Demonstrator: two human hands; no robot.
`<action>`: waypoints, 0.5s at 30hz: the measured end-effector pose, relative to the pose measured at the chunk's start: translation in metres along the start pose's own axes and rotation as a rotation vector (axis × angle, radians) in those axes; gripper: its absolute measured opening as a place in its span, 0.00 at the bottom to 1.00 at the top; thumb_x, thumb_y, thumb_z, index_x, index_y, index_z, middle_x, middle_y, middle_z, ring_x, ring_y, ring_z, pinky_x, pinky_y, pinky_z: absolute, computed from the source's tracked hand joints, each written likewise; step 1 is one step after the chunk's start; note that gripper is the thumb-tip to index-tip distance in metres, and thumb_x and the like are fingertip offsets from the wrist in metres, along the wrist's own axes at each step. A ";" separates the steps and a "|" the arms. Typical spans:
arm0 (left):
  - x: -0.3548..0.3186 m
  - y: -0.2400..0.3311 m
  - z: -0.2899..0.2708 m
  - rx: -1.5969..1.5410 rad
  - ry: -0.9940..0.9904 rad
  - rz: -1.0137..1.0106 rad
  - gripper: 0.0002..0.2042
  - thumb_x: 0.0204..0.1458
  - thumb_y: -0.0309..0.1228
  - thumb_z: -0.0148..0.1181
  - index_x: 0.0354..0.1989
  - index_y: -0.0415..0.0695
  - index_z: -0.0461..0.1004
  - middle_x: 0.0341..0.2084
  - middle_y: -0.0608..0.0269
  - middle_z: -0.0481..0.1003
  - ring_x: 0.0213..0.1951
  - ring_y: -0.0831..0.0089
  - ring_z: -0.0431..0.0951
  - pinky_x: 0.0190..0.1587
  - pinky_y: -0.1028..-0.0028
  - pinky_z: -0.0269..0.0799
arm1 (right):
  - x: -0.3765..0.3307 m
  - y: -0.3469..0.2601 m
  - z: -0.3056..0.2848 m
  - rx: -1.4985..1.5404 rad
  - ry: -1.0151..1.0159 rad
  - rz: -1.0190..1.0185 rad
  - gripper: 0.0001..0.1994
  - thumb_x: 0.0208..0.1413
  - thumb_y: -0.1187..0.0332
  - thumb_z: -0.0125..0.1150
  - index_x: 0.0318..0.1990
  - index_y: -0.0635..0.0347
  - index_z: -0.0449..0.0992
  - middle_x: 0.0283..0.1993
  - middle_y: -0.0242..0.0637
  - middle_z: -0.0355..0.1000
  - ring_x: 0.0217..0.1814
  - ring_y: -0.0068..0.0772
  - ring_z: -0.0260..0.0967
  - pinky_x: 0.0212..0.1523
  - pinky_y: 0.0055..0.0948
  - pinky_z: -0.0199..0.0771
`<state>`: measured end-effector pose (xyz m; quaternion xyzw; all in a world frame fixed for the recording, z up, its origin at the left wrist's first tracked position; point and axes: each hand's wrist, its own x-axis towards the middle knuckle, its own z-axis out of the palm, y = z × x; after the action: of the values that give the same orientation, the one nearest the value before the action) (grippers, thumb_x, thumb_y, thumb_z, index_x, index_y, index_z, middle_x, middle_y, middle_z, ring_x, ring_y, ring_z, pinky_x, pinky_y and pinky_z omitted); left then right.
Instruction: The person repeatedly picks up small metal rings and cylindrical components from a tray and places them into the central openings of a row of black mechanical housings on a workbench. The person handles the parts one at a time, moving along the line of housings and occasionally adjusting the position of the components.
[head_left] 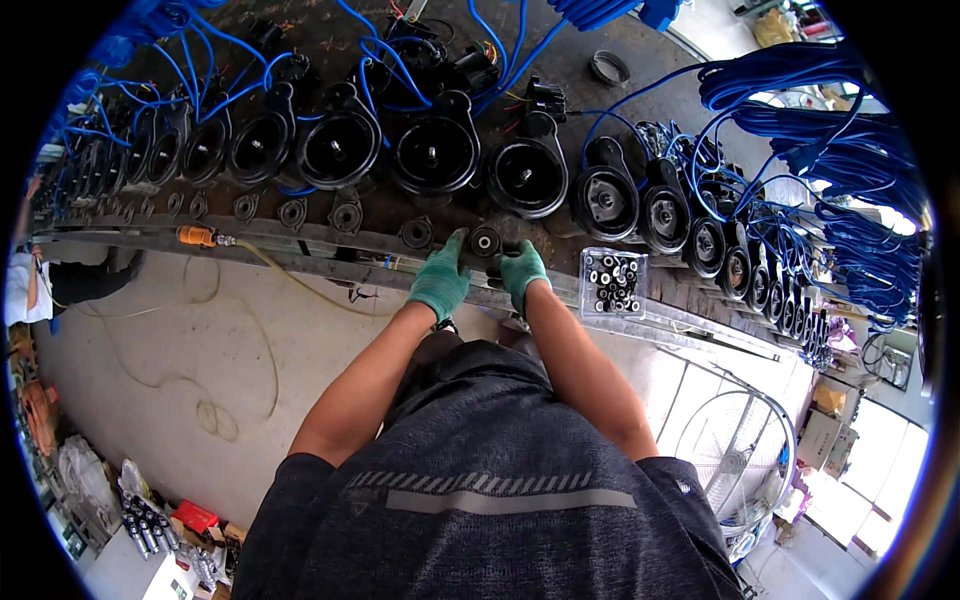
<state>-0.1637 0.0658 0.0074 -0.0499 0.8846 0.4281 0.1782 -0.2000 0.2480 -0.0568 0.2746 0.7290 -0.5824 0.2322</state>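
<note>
A small round black flanged part (485,241) with a pale ring at its centre sits at the bench edge between my two hands. My left hand (440,278), in a green glove, closes on its left side. My right hand (522,273), gloved alike, has its fingers on the right side; the fingertips are partly hidden. Beyond them stands a black round housing (527,177) with a metal shaft in the middle. A similar flanged part (415,232) lies left of my left hand. To the right is a clear box (613,284) of small black and white rings.
Black housings (435,153) line the bench in a long row, with blue cables (800,120) bundled behind. An orange-handled air tool (197,236) lies at the left edge, its hose trailing to the floor. A large fan (735,450) stands lower right. Another person (35,285) is far left.
</note>
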 end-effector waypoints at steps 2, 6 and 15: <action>0.002 -0.015 0.007 -0.053 0.019 0.039 0.34 0.59 0.27 0.55 0.76 0.57 0.54 0.56 0.37 0.73 0.58 0.41 0.73 0.61 0.51 0.70 | -0.025 -0.025 0.007 0.135 -0.001 0.060 0.10 0.63 0.79 0.57 0.50 0.64 0.75 0.42 0.43 0.79 0.38 0.40 0.80 0.38 0.41 0.86; -0.001 -0.019 0.006 -0.172 0.075 0.057 0.33 0.59 0.26 0.55 0.74 0.55 0.56 0.50 0.42 0.78 0.53 0.43 0.77 0.55 0.51 0.73 | -0.045 -0.038 0.002 0.275 -0.032 0.046 0.09 0.62 0.79 0.58 0.49 0.63 0.76 0.41 0.42 0.79 0.37 0.40 0.81 0.40 0.39 0.87; -0.061 -0.068 -0.012 -0.280 0.265 -0.050 0.21 0.59 0.26 0.60 0.62 0.46 0.71 0.39 0.56 0.81 0.41 0.64 0.82 0.48 0.66 0.76 | -0.117 -0.161 -0.061 -0.269 0.341 -1.090 0.08 0.51 0.79 0.67 0.36 0.58 0.75 0.33 0.39 0.75 0.31 0.38 0.76 0.33 0.34 0.77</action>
<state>-0.0937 0.0099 -0.0140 -0.1521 0.8306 0.5320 0.0621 -0.2230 0.2648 0.1493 -0.0819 0.8597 -0.4677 -0.1885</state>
